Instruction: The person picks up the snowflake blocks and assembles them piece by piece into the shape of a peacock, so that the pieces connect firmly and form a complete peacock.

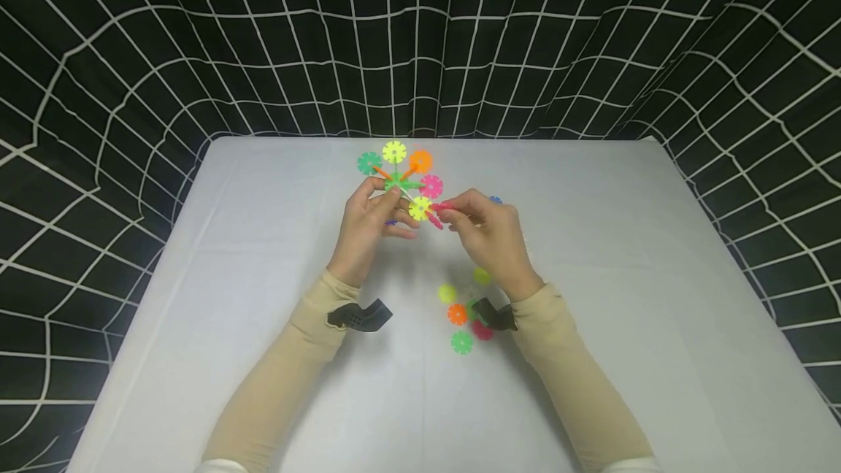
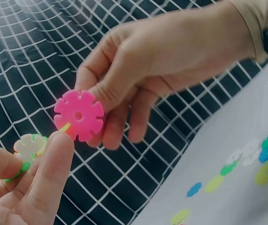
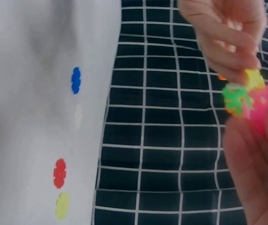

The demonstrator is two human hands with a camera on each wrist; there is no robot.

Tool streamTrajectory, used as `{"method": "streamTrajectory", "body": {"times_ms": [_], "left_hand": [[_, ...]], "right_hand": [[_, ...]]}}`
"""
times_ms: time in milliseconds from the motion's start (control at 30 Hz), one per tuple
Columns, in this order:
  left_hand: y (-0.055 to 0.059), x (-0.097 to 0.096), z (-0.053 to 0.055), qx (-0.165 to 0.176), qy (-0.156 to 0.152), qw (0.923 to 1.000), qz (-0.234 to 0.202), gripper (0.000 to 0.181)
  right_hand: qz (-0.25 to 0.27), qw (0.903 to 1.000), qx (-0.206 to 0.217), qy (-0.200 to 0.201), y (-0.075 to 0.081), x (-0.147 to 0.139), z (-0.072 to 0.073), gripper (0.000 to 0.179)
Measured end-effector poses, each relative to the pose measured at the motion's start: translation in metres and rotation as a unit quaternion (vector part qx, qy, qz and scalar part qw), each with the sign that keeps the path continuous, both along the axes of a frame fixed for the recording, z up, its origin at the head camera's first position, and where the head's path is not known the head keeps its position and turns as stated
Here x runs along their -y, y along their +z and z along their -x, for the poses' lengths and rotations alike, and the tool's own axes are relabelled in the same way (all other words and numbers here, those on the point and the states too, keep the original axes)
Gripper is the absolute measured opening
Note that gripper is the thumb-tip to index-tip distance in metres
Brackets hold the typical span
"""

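My left hand (image 1: 374, 221) holds a cluster of joined notched plastic discs, thumb and fingers at its green middle disc (image 1: 396, 182). Around that middle spread a teal disc (image 1: 369, 163), an upper yellow disc (image 1: 394, 152), an orange disc (image 1: 421, 160), a pink disc (image 1: 431, 185) and a lower yellow disc (image 1: 420, 208). From the right, my right hand (image 1: 493, 236) pinches another pink disc (image 1: 445, 206) at the lower yellow one. In the left wrist view a pink disc (image 2: 78, 110) faces the camera, against the right fingertips; a yellow edge meets its rim.
Below the hands, loose discs lie on the white table (image 1: 263, 254), among them an orange one (image 1: 457, 314) and a green one (image 1: 462, 342). The right wrist view shows a blue disc (image 3: 76, 80) and a red disc (image 3: 59, 173). A black gridded curtain (image 1: 420, 35) surrounds the table.
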State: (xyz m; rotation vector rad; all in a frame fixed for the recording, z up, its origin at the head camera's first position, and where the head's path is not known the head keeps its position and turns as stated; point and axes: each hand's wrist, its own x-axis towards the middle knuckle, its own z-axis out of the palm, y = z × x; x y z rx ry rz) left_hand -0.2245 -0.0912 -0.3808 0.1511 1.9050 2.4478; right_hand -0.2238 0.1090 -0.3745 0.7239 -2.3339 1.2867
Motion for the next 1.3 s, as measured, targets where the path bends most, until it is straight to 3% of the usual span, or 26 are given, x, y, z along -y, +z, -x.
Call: {"method": "streamTrajectory", "body": {"times_ms": [133,400,567,700,800,900,1000,1033,1167,1300], "left_hand": [[0.000,-0.003,-0.002,-0.011,0.004,0.9999,-0.006,0.011],[0.001,-0.004,-0.003,-0.015,0.007,0.9998,-0.012,0.010],[0.004,0.000,-0.001,-0.007,0.021,0.9996,-0.017,0.009],[0.006,0.003,0.000,-0.001,0.036,0.9992,-0.018,0.011],[0.006,0.005,0.001,0.004,0.042,0.9990,-0.016,0.011],[0.005,0.006,0.001,0.006,0.038,0.9992,-0.010,0.010],[0.005,0.006,0.001,0.007,0.033,0.9994,-0.006,0.010],[0.004,0.006,0.001,0.006,0.031,0.9995,-0.005,0.010],[0.005,0.005,0.001,-0.001,0.026,0.9997,0.002,0.010],[0.006,0.005,0.001,-0.007,0.016,0.9998,0.012,0.009]], "right_hand": [[0.012,0.9997,-0.022,-0.007,-0.004,0.002,0.000,0.007],[0.021,0.9997,-0.012,0.000,-0.006,0.005,-0.002,0.008],[-0.003,0.9989,0.022,0.040,0.001,0.002,-0.001,0.013],[-0.058,0.9936,0.095,0.021,0.004,-0.013,0.006,0.021],[-0.134,0.9734,0.184,-0.024,0.000,-0.027,0.015,0.027],[-0.234,0.9348,0.261,-0.059,-0.011,-0.040,0.025,0.034],[-0.315,0.8945,0.303,-0.093,-0.023,-0.053,0.032,0.042],[-0.330,0.8864,0.308,-0.104,-0.026,-0.058,0.035,0.045],[-0.359,0.8635,0.324,-0.143,-0.033,-0.076,0.040,0.054],[-0.377,0.8498,0.345,-0.131,-0.033,-0.088,0.044,0.056]]}}
